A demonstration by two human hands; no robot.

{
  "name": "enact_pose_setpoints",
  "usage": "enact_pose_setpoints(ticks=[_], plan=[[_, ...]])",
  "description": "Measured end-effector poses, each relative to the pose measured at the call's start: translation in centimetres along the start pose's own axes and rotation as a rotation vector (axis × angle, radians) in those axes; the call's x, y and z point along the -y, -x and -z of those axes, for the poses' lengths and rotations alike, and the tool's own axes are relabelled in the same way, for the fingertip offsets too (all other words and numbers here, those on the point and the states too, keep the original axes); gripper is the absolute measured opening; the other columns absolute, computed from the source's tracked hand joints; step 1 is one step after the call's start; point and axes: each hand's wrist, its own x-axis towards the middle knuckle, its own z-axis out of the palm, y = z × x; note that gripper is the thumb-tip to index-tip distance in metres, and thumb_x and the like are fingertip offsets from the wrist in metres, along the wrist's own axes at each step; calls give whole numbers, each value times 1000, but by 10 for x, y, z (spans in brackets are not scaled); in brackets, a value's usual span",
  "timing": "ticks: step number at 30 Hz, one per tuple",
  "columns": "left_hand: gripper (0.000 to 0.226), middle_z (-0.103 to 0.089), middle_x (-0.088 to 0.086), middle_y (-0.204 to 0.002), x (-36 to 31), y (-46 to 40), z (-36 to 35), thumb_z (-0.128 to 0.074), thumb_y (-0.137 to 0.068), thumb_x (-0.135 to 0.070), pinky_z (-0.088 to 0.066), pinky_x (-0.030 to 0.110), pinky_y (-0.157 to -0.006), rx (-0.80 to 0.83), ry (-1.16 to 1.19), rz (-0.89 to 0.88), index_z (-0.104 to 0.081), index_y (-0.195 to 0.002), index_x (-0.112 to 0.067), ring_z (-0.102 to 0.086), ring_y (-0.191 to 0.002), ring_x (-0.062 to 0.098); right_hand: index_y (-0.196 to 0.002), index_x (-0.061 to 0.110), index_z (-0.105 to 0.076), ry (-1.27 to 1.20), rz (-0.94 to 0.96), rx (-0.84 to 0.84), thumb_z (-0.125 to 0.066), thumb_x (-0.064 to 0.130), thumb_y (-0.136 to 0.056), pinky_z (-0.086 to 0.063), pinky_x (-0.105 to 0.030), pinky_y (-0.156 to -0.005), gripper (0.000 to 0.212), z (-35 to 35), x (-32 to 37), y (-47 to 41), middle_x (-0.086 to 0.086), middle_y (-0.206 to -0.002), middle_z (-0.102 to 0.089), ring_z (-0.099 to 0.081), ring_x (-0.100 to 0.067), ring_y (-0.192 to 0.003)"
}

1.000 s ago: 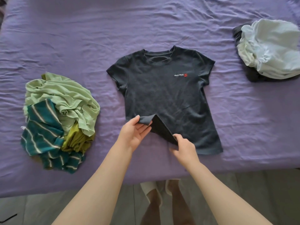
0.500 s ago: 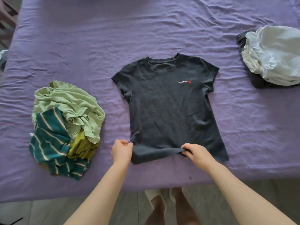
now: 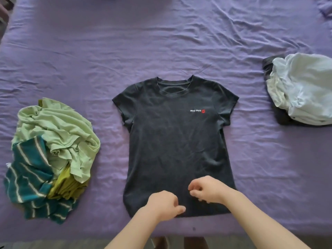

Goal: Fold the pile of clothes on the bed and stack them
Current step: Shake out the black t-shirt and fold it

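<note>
A dark grey T-shirt (image 3: 172, 141) with a small white and red logo lies flat and face up in the middle of the purple bed (image 3: 161, 42), collar away from me. My left hand (image 3: 162, 205) hovers over the shirt's bottom hem, fingers loosely curled. Just beyond it and to the right, my right hand (image 3: 206, 190) is above the lower front of the shirt, fingers also loosely curled. Neither hand grips any cloth. A crumpled pile of unfolded clothes (image 3: 50, 155), light green, teal striped and olive, sits on the left.
At the right edge lies a pale blue garment (image 3: 301, 87) on top of a dark one (image 3: 269, 63). The bed's near edge runs just below the shirt's hem, with floor and my feet under it.
The hem corner that was folded up has been laid down flat. Both hands have let go of the hem and moved towards each other over the shirt's lower middle.
</note>
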Motion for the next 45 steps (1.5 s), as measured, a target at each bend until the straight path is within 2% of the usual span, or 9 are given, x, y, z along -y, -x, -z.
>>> enact_pose_setpoints(ticks=[7,12,16,20,27,33,38,42,45], plan=[[32,-50,-3,-129,-54,-68,100,-42,-100,-29,-46,35,-94,-507,102,-100,-52,-130,-25,-46,-119,19,-118,14,-65,-103,37,-687,-55,13,-92,-42,-32,-99,28,123,-41,-41,-3,-119,-65,-57,-23,-113],[58,-9,9,-159,-91,-131,153,-50,-97,-33,-22,45,-114,-556,-179,-93,-24,-148,-24,-6,-146,30,-127,15,-59,16,-97,-832,-57,24,-93,-33,-38,-107,36,175,-65,-66,-2,-136,-52,-35,-25,-132],[82,13,8,-160,-109,-174,192,-58,-89,-46,4,59,-115,-472,-325,-155,-9,-152,-27,18,-145,33,-144,12,-34,-435,-281,-1022,-68,29,-86,-20,-39,-114,69,200,-73,-76,-15,-152,-26,-21,-31,-141],[110,18,3,-159,-118,-200,226,-68,-75,-59,9,63,-111,-454,-336,-166,4,-152,-25,22,-144,30,-149,3,-16,-755,-310,-980,-76,30,-79,-25,-38,-112,96,217,-73,-88,-18,-152,-28,-26,-30,-140],[124,25,8,-157,-132,-225,266,-65,-66,-73,12,66,-108,-412,-476,-137,15,-150,-30,26,-143,33,-140,16,-35,-731,-230,-881,-65,11,-79,-46,-33,-87,68,222,-74,-96,-8,-130,-55,-52,-24,-114],[90,13,6,-160,-92,-201,255,-55,-88,-53,6,54,-117,-627,-321,-129,3,-153,-28,19,-145,28,-149,24,-22,-409,142,-775,-64,21,-84,-47,-25,-83,78,213,-43,-91,5,-128,-41,-47,-9,-108],[68,2,6,-161,-3,-160,241,-39,-99,-44,2,47,-119,-834,-262,175,-3,-153,-25,7,-148,27,-140,9,-45,184,199,-881,-53,19,-93,-38,-44,-102,49,202,-25,-105,-9,-146,-43,-42,-32,-132],[71,-2,9,-161,66,-132,243,-44,-98,-38,-5,47,-119,-910,-71,442,-4,-154,-19,-1,-148,27,-145,25,21,538,-28,-587,18,59,-87,11,-50,-116,68,196,-29,-126,3,-158,18,20,-21,-145],[76,-14,14,-159,104,-116,251,-53,-95,-34,-16,42,-117,-953,328,510,-9,-152,-10,-14,-144,31,-141,28,25,538,-140,-639,43,63,-65,19,-54,-111,86,189,-13,-134,-2,-157,19,27,-22,-141]])
